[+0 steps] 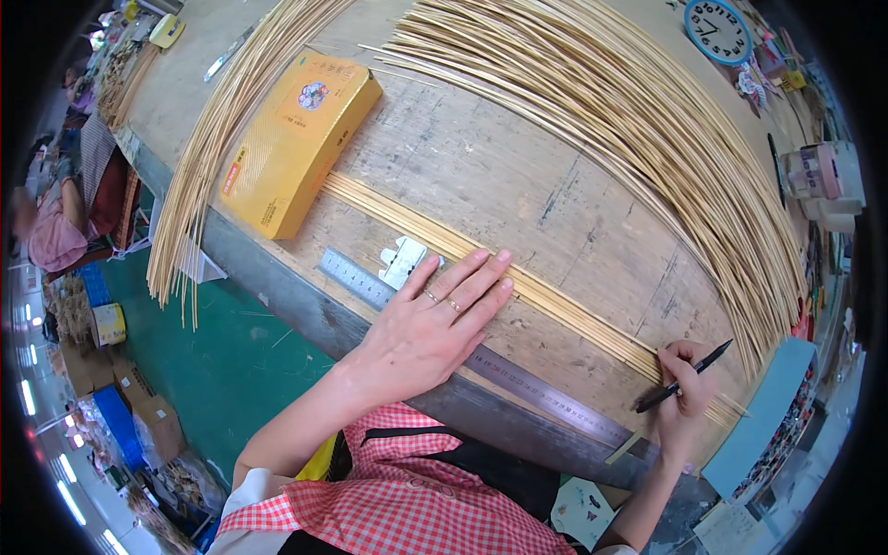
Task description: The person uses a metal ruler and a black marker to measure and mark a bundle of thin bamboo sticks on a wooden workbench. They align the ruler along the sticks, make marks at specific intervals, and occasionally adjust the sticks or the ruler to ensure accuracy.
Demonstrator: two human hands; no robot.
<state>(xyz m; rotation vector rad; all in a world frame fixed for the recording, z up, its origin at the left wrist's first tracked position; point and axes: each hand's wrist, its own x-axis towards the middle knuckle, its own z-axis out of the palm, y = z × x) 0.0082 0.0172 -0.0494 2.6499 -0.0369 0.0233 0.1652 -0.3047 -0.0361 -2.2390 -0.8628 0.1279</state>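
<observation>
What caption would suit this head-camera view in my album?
Left hand laid across thin sticks and a metal ruler, right hand holding a black pen, a yellow box nearby.

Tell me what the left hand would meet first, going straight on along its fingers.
Past the thin sticks beneath it, the left hand would likely meet the large stick bundle across the tabletop, though depth is unclear.

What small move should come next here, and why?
Perhaps the right hand should gather the right-hand ends of the row of thin sticks: it is at that end, holding a black pen, and some tips poke out unevenly beyond it, while the left hand lies across the row.
</observation>
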